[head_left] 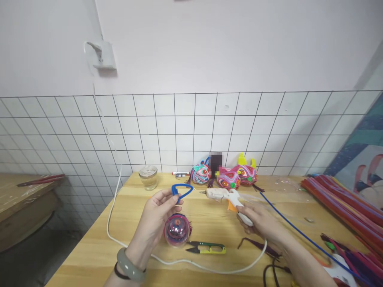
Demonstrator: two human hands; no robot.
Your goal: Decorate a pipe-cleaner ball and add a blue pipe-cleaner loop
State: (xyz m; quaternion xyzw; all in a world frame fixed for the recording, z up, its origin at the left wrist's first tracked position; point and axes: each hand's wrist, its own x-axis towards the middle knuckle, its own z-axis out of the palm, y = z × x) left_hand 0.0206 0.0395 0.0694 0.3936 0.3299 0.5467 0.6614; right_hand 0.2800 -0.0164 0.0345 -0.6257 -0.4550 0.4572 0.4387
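Observation:
My left hand (155,219) pinches a blue pipe cleaner bent into a loop (181,191) and also cradles a round pink and purple coiled craft piece (177,230) against the palm. My right hand (259,222) grips the handle of a white hot glue gun (226,196), its nozzle pointing left toward the blue loop, a short gap apart. The gun's white cord (191,262) trails across the wooden table (98,247) and up the wall.
Green-handled thread snips (207,248) lie below the craft piece. A long blue pipe cleaner (299,233) runs right. Bundled pipe cleaners (344,203) fill the right side. Finished colourful craft figures (229,176), a glass jar (148,177) and a marker (180,173) stand at the back.

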